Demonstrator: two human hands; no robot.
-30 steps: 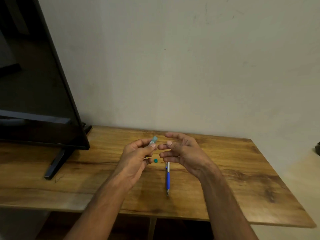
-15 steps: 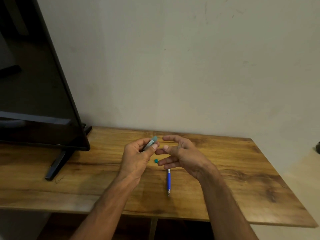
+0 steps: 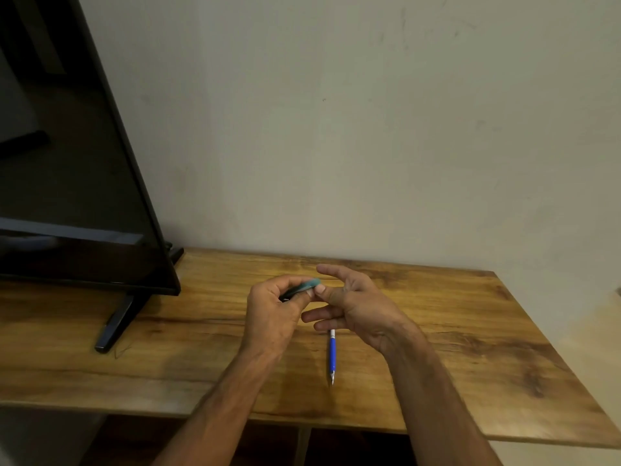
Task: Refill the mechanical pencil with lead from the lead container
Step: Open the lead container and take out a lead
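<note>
My left hand (image 3: 274, 309) grips the teal lead container (image 3: 307, 284), tilted nearly flat with its open end toward my right hand. My right hand (image 3: 356, 302) is cupped palm up right beside that end, fingers spread; whether any lead lies in it is too small to tell. The blue and white mechanical pencil (image 3: 332, 355) lies on the wooden table (image 3: 470, 331), tip toward me, its top end hidden under my right hand. The small teal cap seen earlier is hidden behind my hands.
A black TV screen (image 3: 67, 163) on a dark foot (image 3: 116, 322) fills the left side of the table. A plain wall stands right behind the table. The table's right edge and front edge are close to my arms.
My left hand has tipped the lead container from upright to nearly horizontal, toward my right palm. My right hand turned more palm up and now covers the small teal cap.
</note>
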